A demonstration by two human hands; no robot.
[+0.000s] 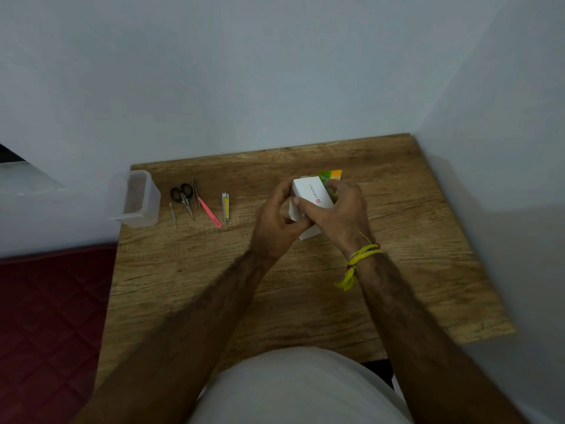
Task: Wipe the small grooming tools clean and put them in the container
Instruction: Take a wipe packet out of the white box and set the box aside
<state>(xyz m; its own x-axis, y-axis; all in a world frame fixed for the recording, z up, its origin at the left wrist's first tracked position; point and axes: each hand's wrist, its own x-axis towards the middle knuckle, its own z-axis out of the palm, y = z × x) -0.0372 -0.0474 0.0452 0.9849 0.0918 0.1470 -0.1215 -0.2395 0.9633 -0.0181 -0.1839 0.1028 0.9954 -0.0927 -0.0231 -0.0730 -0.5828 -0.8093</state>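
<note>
Both hands hold a small white box [312, 194] with a red logo above the middle of the wooden table [305, 286]. My left hand [275, 221] grips its left and near side; my right hand [339, 212] covers its right side. To the left lie black-handled scissors [182, 197], a thin metal tool [173, 215], pink tweezers [208, 211] and a yellow nail clipper [225, 207] in a row. A clear plastic container [137, 197] stands open at the table's far left corner.
A green and orange packet [330, 175] lies just behind the white box. White walls border the table at the back and right. A red quilted surface [52, 316] lies left of the table.
</note>
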